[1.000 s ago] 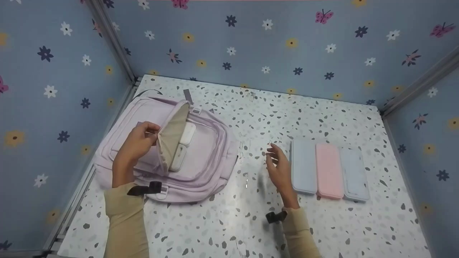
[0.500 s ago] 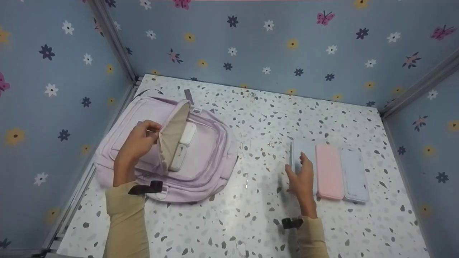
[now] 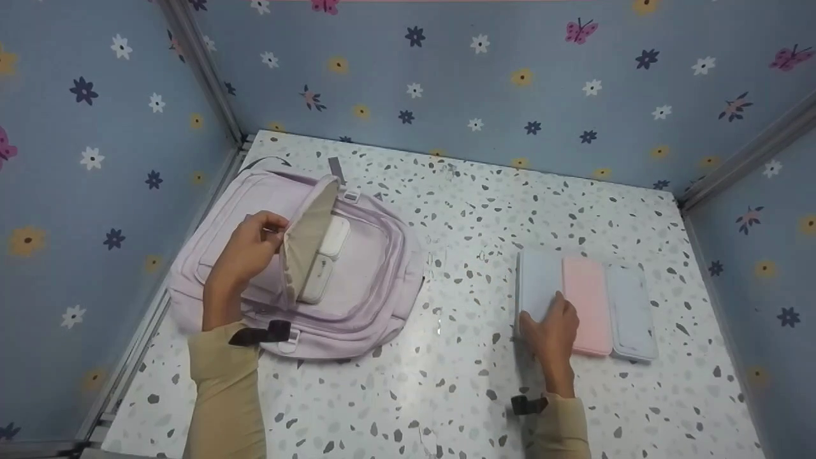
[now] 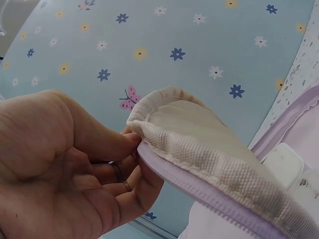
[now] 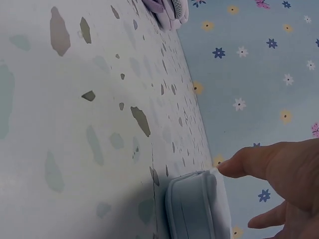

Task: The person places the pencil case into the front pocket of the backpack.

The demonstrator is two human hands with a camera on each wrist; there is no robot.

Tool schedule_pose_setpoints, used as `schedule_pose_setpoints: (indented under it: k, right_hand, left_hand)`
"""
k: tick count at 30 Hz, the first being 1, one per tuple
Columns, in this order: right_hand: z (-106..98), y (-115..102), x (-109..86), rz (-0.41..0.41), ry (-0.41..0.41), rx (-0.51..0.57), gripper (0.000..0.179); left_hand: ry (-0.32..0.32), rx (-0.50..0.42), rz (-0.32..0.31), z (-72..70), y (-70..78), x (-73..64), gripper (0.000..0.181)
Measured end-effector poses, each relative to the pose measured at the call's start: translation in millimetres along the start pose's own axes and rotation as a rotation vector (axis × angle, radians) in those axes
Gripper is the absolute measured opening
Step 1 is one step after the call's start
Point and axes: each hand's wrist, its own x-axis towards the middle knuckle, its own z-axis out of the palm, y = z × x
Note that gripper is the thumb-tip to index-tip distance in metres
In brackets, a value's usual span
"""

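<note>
A lilac backpack (image 3: 366, 274) lies on the speckled table with its front pocket unzipped. My left hand (image 3: 248, 245) pinches the edge of the beige-lined flap (image 4: 199, 144) between thumb and fingers, holding it up. Two small white cases (image 3: 335, 237) show inside the pocket, partly covered by the flap. At the right, my right hand (image 3: 551, 328) is spread over a long light blue case (image 3: 540, 274). In the right wrist view its thumb meets the upper edge of that case, while another finger stands above it, straight. The far side of this grasp is hidden.
Beside the light blue case lie a pink case (image 3: 586, 299) and another pale blue case (image 3: 630, 312), side by side. Bare speckled tabletop (image 3: 465, 255) spans between them and the backpack. Flower-patterned walls (image 3: 446, 70) enclose the table's back and sides.
My right hand has moved right from beside the row of cases onto the nearest light blue one. The left hand keeps holding the flap in the same place.
</note>
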Motion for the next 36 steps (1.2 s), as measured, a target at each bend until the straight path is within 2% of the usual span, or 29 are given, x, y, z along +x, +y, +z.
schedule_pose_setpoints:
  k: [11, 16, 22, 29, 36]
  right_hand:
    - [-6.8, -3.5, -6.9, 0.065, -0.090, -0.091, 0.094]
    - [-7.0, -5.1, -11.4, 0.064, -0.126, -0.145, 0.096]
    - [-5.9, -5.7, -21.4, 0.039, -0.189, -0.195, 0.107]
    - [-1.8, -3.4, -27.5, 0.035, -0.206, -0.201, 0.109]
    - [0.7, -1.2, -29.1, 0.049, -0.182, -0.158, 0.107]
  left_hand:
    - [0.004, 0.008, 0.019, 0.6, 3.2, 1.6, 0.030]
    - [0.004, 0.014, 0.029, 0.6, 3.1, 2.3, 0.030]
    - [0.008, 0.016, 0.035, 0.9, 6.3, 1.8, 0.029]
    - [0.011, 0.012, 0.016, -0.3, 7.3, 1.8, 0.030]
    - [0.045, 0.033, 0.044, -0.1, 11.1, 0.3, 0.029]
